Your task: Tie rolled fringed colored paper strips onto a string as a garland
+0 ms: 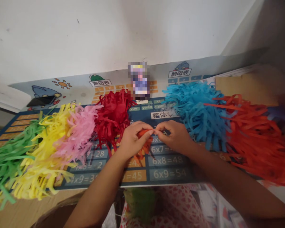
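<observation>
My left hand [135,139] and my right hand [174,137] meet over the middle of a printed multiplication mat [166,166], their fingertips pinching a small bunch of orange paper strips [144,146]. The strips hang below my left hand, and part of the bunch is hidden by my fingers. Just left of my left hand is a red fringed paper bunch [114,118], with a pink one [78,133], a yellow one [42,152] and a green one [7,161] further left. A blue fringed bunch [194,114] lies to the right of my right hand, beside a red-orange one [256,139].
A pinyin chart [133,82] runs along the wall behind the mat, and a pixelated upright object [139,80] stands against it. Brown card [244,85] lies at the far right. Below the mat's front edge are a cardboard box [26,207] and a green fringed bunch [140,204].
</observation>
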The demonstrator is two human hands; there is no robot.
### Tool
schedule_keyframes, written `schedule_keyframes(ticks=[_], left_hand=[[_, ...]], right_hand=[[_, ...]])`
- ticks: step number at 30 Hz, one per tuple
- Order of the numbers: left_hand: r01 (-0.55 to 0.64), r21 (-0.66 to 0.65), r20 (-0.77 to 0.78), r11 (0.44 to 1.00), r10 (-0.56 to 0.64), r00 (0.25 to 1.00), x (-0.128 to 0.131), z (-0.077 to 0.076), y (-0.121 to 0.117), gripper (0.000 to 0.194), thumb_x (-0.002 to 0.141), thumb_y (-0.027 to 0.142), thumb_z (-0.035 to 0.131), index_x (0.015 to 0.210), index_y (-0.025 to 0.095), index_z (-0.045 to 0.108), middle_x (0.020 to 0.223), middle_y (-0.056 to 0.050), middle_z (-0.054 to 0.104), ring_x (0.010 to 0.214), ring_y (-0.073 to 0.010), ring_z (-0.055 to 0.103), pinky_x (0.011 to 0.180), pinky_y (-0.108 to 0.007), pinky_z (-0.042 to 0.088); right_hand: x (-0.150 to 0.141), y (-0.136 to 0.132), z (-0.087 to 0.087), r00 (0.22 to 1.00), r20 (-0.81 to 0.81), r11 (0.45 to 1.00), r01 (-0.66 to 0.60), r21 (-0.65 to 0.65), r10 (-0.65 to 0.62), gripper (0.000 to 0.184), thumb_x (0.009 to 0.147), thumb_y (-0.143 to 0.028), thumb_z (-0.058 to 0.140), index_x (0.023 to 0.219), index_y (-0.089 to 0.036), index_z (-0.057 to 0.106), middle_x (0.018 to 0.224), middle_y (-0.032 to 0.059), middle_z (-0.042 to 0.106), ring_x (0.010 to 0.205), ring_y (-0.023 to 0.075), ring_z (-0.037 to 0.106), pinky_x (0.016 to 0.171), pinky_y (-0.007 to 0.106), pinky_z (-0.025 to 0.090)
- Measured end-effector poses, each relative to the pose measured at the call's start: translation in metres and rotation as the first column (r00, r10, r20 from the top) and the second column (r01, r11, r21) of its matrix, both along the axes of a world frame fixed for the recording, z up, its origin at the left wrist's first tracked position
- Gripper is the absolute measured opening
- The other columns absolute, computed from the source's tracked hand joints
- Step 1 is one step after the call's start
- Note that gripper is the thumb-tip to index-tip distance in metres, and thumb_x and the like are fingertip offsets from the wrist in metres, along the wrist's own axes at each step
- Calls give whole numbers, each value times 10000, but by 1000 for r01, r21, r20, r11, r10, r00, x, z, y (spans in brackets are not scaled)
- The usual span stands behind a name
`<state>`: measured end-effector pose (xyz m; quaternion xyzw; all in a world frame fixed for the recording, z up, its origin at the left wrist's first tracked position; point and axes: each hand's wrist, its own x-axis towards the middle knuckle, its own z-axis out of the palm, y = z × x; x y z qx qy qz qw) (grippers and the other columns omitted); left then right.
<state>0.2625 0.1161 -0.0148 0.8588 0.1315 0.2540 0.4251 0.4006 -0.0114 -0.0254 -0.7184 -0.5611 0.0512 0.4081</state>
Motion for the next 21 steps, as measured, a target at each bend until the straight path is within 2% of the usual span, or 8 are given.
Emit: schedule_keyframes(ticks=[4, 11, 17, 21], left_hand=[[22, -50, -33, 999, -24, 999, 0, -2, 0, 114, 854, 300, 653, 851, 211, 724, 849, -40, 742, 789, -169, 663, 777, -286, 510], [-82, -265, -38, 961, 75, 996, 0, -2, 0, 120, 792, 301, 709, 817, 190, 748, 823, -43, 765, 761, -179, 693, 725, -270, 542], [-87, -240, -30, 967, 83, 996, -1, -2, -1, 125, 787, 308, 718, 809, 192, 759, 821, -52, 769, 764, -188, 693, 745, -288, 547], [-32, -222, -17, 974, 29, 999, -1, -1, 1, 101, 793, 299, 718, 800, 210, 763, 836, -49, 769, 768, -184, 692, 758, -293, 543]], right_hand=[[-1, 1, -2, 1000, -5, 1000, -13, -14, 13, 94, 794, -198, 601, 734, -225, 668, 686, -26, 692, 643, 140, 576, 655, 268, 374], [1, 0, -2, 999, -34, 1000, -15, 15, 16, 131, 878, -252, 592, 819, -247, 709, 781, -19, 732, 706, 155, 631, 704, 279, 406], [1, -1, 0, 1000, -3, 1000, -13, 12, 13, 136, 875, -262, 607, 811, -261, 727, 772, -22, 736, 692, 157, 629, 697, 276, 413], [2, -1, -1, 999, -18, 999, -38, 7, 39, 163, 863, -250, 579, 785, -258, 722, 745, -20, 728, 681, 153, 621, 663, 266, 410]])
